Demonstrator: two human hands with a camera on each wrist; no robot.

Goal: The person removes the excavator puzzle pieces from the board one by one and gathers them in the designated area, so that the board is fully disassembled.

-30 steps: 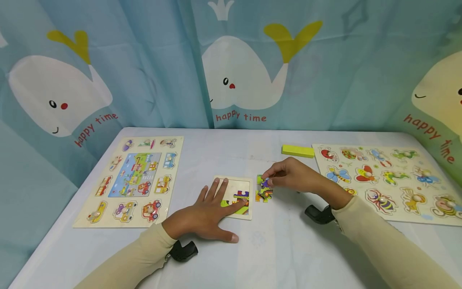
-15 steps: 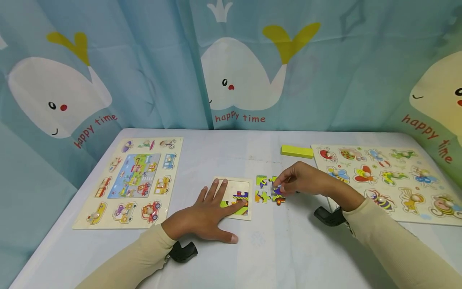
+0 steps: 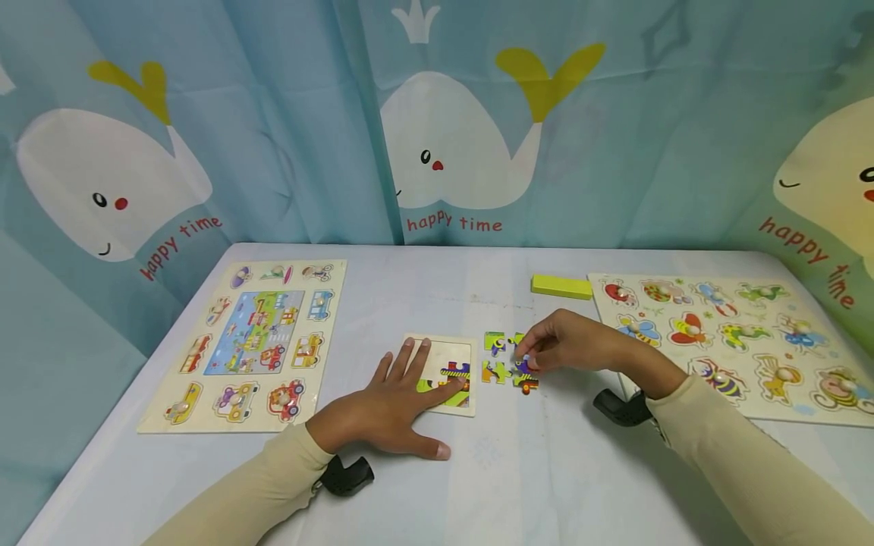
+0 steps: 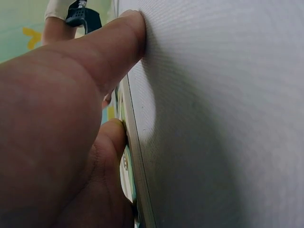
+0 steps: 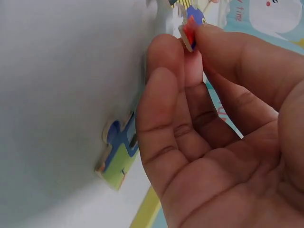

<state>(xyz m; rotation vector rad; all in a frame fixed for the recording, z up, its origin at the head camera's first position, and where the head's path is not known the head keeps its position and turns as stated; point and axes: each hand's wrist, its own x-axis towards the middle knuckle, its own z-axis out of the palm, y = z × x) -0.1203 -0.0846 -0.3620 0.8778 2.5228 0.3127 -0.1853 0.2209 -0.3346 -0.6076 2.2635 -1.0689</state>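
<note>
My left hand [image 3: 392, 409] lies with spread fingers over a small square wooden puzzle tray [image 3: 444, 337], the index finger and others on its left part and lower edge. Coloured pieces [image 3: 456, 370] fill the tray's lower right; the hand hides some of it. To the right of the tray my right hand [image 3: 570, 345] pinches a jigsaw piece [image 5: 189, 37] between thumb and finger. Loose pieces lie beside it: a green one [image 3: 495, 343], an orange and green one [image 3: 495, 371], and one with a wheel [image 3: 527, 383]. A blue and green piece [image 5: 118, 159] lies under my right palm.
A yellow-green block [image 3: 562, 287] lies behind my right hand. At the left is a vehicle knob puzzle board [image 3: 153, 413]; an insect knob puzzle board [image 3: 751, 406] is at the right, partly under my right forearm. A whale-print curtain [image 3: 307, 152] hangs behind the white table [image 3: 423, 280].
My right hand has moved a little right with the pinched piece, uncovering and separating the loose pieces beside the tray. The left hand stays in place on the tray.
</note>
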